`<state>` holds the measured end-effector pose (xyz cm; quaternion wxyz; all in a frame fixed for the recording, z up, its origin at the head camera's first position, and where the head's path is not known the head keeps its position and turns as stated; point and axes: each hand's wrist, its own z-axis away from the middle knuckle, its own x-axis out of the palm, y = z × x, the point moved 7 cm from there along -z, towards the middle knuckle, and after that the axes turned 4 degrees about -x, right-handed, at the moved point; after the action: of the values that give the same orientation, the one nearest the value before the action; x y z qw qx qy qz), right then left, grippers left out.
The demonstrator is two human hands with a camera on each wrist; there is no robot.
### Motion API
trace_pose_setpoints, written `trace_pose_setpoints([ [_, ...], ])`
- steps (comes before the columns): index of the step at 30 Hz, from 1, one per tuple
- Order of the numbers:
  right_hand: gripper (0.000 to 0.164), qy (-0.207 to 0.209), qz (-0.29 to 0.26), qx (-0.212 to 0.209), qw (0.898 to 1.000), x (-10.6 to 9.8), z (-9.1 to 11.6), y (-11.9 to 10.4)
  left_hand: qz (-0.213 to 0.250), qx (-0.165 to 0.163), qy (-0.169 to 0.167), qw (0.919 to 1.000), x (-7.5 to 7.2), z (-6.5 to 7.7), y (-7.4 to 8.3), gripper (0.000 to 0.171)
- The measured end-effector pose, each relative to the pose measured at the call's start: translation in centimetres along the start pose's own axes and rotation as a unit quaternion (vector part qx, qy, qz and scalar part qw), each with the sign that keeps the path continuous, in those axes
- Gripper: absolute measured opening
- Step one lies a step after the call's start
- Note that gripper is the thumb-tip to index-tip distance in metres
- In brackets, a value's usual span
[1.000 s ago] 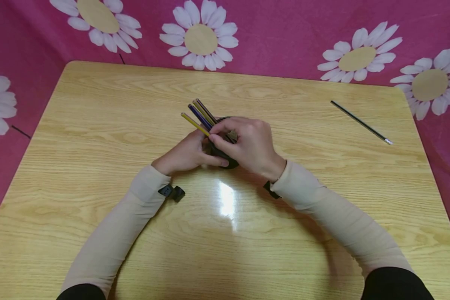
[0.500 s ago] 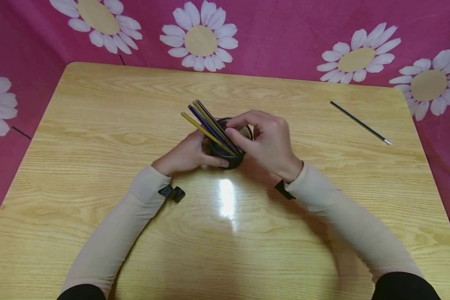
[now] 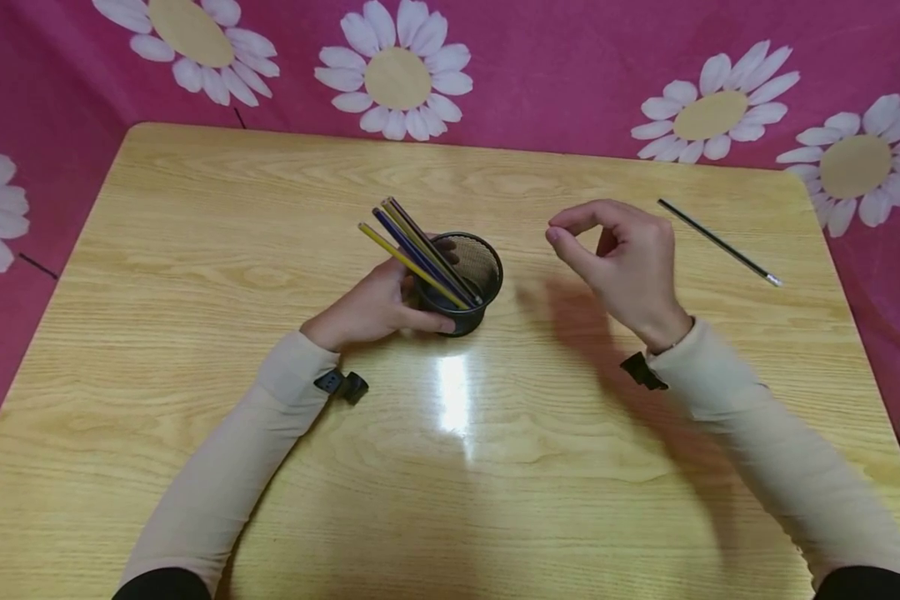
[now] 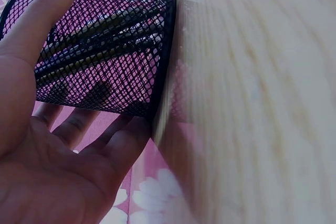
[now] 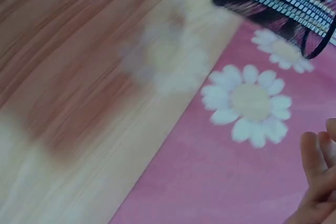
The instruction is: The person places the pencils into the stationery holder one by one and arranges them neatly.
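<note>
A black mesh pencil cup (image 3: pixel 487 268) stands on the table, with several pencils (image 3: pixel 412 250) leaning to the left in it. My left hand (image 3: pixel 371 308) holds the cup from its left side, thumb in front and fingers behind. In the left wrist view the thumb lies across the mesh (image 4: pixel 115 40) and fingers support the other side. My right hand (image 3: pixel 622 258) is in the air to the right of the cup, loosely bent, with nothing seen between thumb and forefinger. Beyond it, a dark pencil (image 3: pixel 720 242) with a white end lies on the table.
The wooden table (image 3: pixel 270 208) reaches back to a pink cloth (image 3: pixel 555 75) with large white daisies. A light reflection shows on the tabletop in front of the cup.
My right hand has left the pencils in the cup and moved right, toward the lone pencil. The left hand and the cup have stayed about where they were.
</note>
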<state>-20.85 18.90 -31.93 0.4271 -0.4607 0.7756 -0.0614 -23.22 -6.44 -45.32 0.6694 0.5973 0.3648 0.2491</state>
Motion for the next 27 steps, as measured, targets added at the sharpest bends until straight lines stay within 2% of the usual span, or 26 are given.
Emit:
trace_pose_setpoints([
  [4, 0.014, 0.001, 0.060, -0.007, 0.998, -1.1, 0.5, 1.5, -0.021, -0.002, 0.008, 0.9998, 0.0, 0.5, 1.4, 0.105],
  [8, 0.015, -0.006, 0.116, -0.007, 0.993, -1.9, 1.4, 3.5, -0.021, 0.001, 0.007, 0.9998, 0.0, 0.6, 1.7, 0.101],
  [12, 0.014, -0.016, 0.141, 0.015, 0.990, -2.9, 2.2, 5.3, -0.010, 0.001, 0.004, 0.9999, 0.2, 0.7, 2.1, 0.100],
  [17, 0.017, -0.025, 0.162, 0.049, 0.985, -4.1, 2.6, 7.0, -0.026, -0.009, 0.010, 0.9996, 0.2, 0.9, 2.6, 0.101],
  [22, 0.019, -0.033, 0.184, 0.073, 0.980, -5.1, 2.8, 8.1, -0.046, -0.024, 0.012, 0.9986, 0.4, 1.2, 3.3, 0.100],
  [27, 0.020, -0.032, 0.200, 0.083, 0.976, -6.1, 3.1, 9.0, -0.042, -0.025, 0.013, 0.9987, 0.6, 1.2, 3.6, 0.098],
])
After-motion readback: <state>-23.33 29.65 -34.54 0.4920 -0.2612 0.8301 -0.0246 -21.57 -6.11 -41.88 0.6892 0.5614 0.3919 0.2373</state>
